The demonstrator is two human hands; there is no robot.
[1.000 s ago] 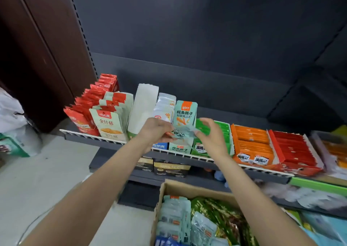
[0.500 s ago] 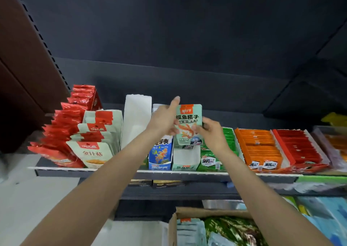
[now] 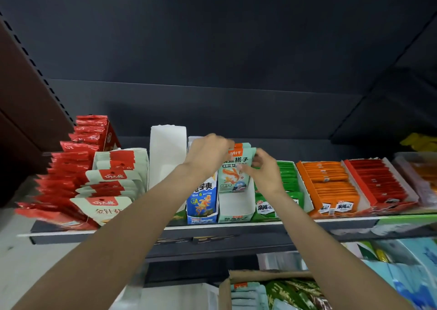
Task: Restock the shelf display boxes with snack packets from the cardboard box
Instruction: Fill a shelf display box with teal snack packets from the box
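**Both hands on the mint-green packets at the display box**

Closest to the camera, bottom edge of the shot: the cardboard box point(image 3: 238, 277) is open, with a stack of pale teal snack packets point(image 3: 248, 295) on its left side and some shiny green-and-gold bags point(image 3: 295, 294) packed right beside them. Only the top part of the box is in view.

Both bare forearms run up from there to the shelf point(image 3: 142, 229). At its front edge there's a mint-green display box point(image 3: 236, 211), and the front half of it is bare white card. The mint-green packets point(image 3: 235, 175) with the orange top stand upright in the back half, and that's where the hands meet.

The left hand point(image 3: 207, 154) comes over the top-left corner of the packets with its fingers curled down onto their upper edge, gripping them. The right hand point(image 3: 263, 170) is on the packets' right side, fingers bent and pinching that edge. The fingertips are a bit blurry, so I can't tell exactly how many packets each one has.

Just left of the mint box is a blue-and-white box point(image 3: 202, 203), then a tall white box point(image 3: 168, 158), then white-and-red pouches point(image 3: 113, 179) and red packets point(image 3: 71, 182). On the right: green packets point(image 3: 287, 177), an orange tray point(image 3: 331, 186), a red tray point(image 3: 378, 182). Behind it all is the dark back panel point(image 3: 236, 49).
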